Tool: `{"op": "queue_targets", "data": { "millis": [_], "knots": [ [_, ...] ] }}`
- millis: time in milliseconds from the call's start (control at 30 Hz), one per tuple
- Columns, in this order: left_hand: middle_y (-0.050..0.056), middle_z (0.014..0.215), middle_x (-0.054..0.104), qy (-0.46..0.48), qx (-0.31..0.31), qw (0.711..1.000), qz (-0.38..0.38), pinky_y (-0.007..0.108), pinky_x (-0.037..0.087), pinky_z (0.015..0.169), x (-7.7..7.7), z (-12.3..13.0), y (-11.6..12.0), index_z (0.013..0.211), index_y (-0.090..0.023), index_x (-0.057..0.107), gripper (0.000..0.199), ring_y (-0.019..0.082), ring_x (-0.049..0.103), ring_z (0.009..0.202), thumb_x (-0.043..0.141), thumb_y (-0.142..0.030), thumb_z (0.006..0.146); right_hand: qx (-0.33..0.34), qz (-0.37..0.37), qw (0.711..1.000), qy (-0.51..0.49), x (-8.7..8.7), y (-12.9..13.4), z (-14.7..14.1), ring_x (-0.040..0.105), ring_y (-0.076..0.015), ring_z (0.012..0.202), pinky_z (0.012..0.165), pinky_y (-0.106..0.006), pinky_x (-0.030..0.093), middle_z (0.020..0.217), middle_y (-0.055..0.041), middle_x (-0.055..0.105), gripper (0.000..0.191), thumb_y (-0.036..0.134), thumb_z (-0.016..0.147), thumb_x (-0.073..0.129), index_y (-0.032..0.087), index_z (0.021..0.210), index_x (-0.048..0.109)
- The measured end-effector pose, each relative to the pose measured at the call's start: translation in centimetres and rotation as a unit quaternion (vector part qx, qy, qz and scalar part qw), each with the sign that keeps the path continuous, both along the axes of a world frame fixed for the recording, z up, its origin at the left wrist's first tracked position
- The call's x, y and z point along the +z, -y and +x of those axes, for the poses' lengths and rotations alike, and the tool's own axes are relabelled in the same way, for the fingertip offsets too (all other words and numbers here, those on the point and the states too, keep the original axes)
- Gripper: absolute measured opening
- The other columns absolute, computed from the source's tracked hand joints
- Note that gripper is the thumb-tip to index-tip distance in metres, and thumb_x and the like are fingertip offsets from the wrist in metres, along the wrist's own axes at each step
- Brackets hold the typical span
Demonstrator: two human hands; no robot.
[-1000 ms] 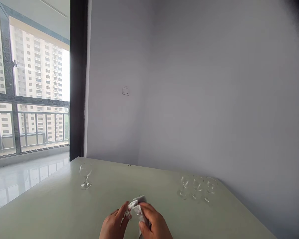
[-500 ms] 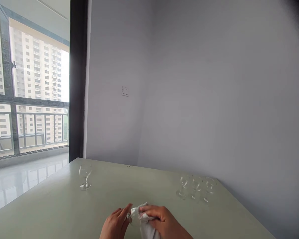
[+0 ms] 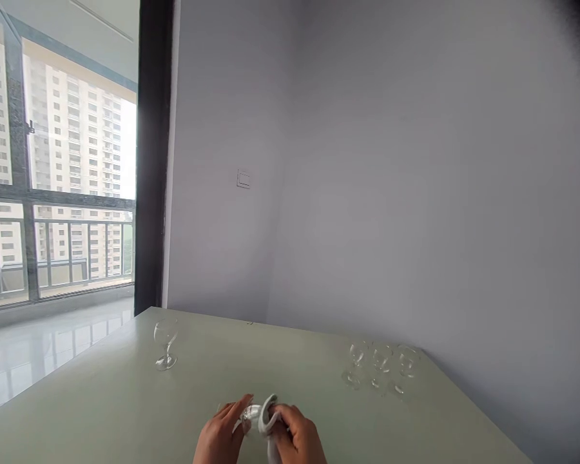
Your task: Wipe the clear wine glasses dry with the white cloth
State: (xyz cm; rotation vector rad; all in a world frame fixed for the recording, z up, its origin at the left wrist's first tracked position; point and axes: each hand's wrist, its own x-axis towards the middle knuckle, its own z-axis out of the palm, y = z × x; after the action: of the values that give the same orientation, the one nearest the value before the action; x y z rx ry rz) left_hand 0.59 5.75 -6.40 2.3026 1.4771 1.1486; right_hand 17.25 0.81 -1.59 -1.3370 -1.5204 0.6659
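Near the front of the table, my left hand [image 3: 221, 433] is closed around the stem end of a clear wine glass [image 3: 252, 413], held tilted on its side with the bowl toward the right. My right hand [image 3: 294, 433] grips a white cloth [image 3: 267, 417], which is bunched over the rim of that glass. Some fingertips of the right hand are hidden in the cloth at the glass mouth. Part of the glass is covered by the cloth and fingers.
One wine glass [image 3: 165, 345] stands upright on the pale green table [image 3: 125, 412] at the left. Toward the right back corner stand three more, a left one [image 3: 356, 354], a middle one [image 3: 381, 359] and a right one [image 3: 406, 365]. A grey wall [image 3: 367, 193] rises behind.
My right hand has moved slightly left and turned, bringing the cloth around the glass's rim. My left hand stays in nearly the same place with the glass.
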Motion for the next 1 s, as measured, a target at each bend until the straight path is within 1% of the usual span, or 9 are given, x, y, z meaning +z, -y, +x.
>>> {"op": "queue_targets", "data": {
  "millis": [133, 233, 367, 500, 600, 700, 767, 867, 1000],
  "knots": [
    [-0.004, 0.098, 0.073, 0.004, -0.025, 0.999, 0.034, 0.020, 0.053, 0.074, -0.5, -0.5, -0.4, 0.106, -0.032, 0.064, 0.041, 0.014, 0.068, 0.087, 0.050, -0.011, 0.074, 0.036, -0.037, 0.987, 0.154, -0.6, 0.2, -0.2, 0.056, -0.0200, 0.069, 0.065, -0.026, 0.040, 0.080, -0.0038, 0.064, 0.037, 0.019, 0.057, 0.063, 0.032, 0.091, 0.072],
    [-0.005, 0.097, 0.074, -0.006, -0.062, 0.997, 0.055, 0.017, 0.053, 0.073, -1.2, -0.3, -0.7, 0.109, -0.034, 0.062, 0.052, 0.014, 0.069, 0.084, 0.051, -0.005, 0.067, 0.099, -0.043, 0.987, 0.115, -0.5, 0.0, 0.8, 0.051, -0.0167, 0.063, 0.060, -0.023, 0.037, 0.069, 0.0023, 0.064, 0.039, 0.018, 0.050, 0.066, 0.032, 0.087, 0.073],
    [-0.005, 0.093, 0.074, -0.023, -0.063, 0.995, 0.072, 0.017, 0.053, 0.071, -1.4, 0.1, -0.7, 0.108, -0.033, 0.061, 0.054, 0.013, 0.070, 0.080, 0.052, -0.003, 0.065, 0.168, -0.078, 0.981, 0.051, -0.2, -0.4, 1.1, 0.033, -0.0094, 0.053, 0.049, -0.021, 0.024, 0.055, 0.0060, 0.045, 0.025, 0.013, 0.054, 0.058, 0.020, 0.074, 0.071],
    [0.000, 0.098, 0.072, -0.060, -0.047, 0.987, 0.141, 0.018, 0.053, 0.070, 0.2, 0.0, -0.1, 0.117, -0.028, 0.055, 0.044, 0.014, 0.067, 0.085, 0.051, -0.011, 0.077, 0.144, -0.142, 0.967, -0.156, -0.2, -0.7, 0.6, 0.028, -0.0084, 0.052, 0.049, -0.021, 0.023, 0.055, 0.0059, 0.040, 0.025, 0.017, 0.057, 0.057, 0.014, 0.079, 0.068],
    [0.004, 0.108, 0.070, -0.128, -0.050, 0.959, 0.248, 0.025, 0.050, 0.081, 1.6, -0.1, 0.4, 0.124, -0.027, 0.050, 0.043, 0.019, 0.064, 0.099, 0.053, -0.018, 0.081, 0.154, -0.172, 0.901, -0.366, -0.2, -1.0, 0.7, 0.032, -0.0081, 0.052, 0.052, -0.020, 0.027, 0.057, 0.0041, 0.044, 0.026, 0.028, 0.059, 0.066, 0.012, 0.079, 0.066],
    [0.002, 0.106, 0.070, -0.170, -0.055, 0.942, 0.284, 0.033, 0.042, 0.095, 2.4, -0.1, 0.5, 0.129, -0.028, 0.044, 0.051, 0.019, 0.064, 0.099, 0.051, -0.013, 0.081, 0.168, -0.173, 0.868, -0.434, 0.4, -0.9, 0.9, 0.032, -0.0076, 0.050, 0.051, -0.020, 0.027, 0.055, 0.0040, 0.044, 0.031, 0.037, 0.060, 0.070, 0.011, 0.076, 0.066],
    [0.001, 0.101, 0.071, -0.156, -0.091, 0.949, 0.260, 0.031, 0.045, 0.090, 2.6, -0.2, 0.5, 0.133, -0.027, 0.038, 0.054, 0.017, 0.067, 0.087, 0.054, -0.017, 0.082, 0.179, -0.151, 0.894, -0.382, 1.2, -0.4, 1.1, 0.032, -0.0078, 0.051, 0.050, -0.020, 0.027, 0.057, 0.0037, 0.046, 0.034, 0.037, 0.060, 0.070, 0.011, 0.081, 0.067],
    [0.000, 0.093, 0.072, -0.117, -0.144, 0.969, 0.166, 0.024, 0.048, 0.065, 3.1, -0.4, 0.7, 0.131, -0.028, 0.039, 0.055, 0.015, 0.066, 0.069, 0.060, -0.030, 0.080, 0.185, -0.131, 0.951, -0.211, 2.8, 0.8, 1.6, 0.034, -0.0087, 0.056, 0.052, -0.020, 0.028, 0.063, 0.0038, 0.049, 0.031, 0.025, 0.060, 0.065, 0.014, 0.089, 0.067],
    [-0.005, 0.074, 0.070, -0.092, -0.216, 0.971, -0.052, 0.019, 0.038, 0.050, 5.5, -0.7, 2.1, 0.115, -0.030, 0.057, 0.046, 0.012, 0.058, 0.055, 0.065, -0.018, 0.071, 0.202, -0.194, 0.958, -0.054, 3.1, 2.2, 2.6, 0.041, -0.0103, 0.058, 0.056, -0.022, 0.031, 0.062, 0.0057, 0.052, 0.026, 0.019, 0.060, 0.064, 0.020, 0.086, 0.067]
  ]
}}
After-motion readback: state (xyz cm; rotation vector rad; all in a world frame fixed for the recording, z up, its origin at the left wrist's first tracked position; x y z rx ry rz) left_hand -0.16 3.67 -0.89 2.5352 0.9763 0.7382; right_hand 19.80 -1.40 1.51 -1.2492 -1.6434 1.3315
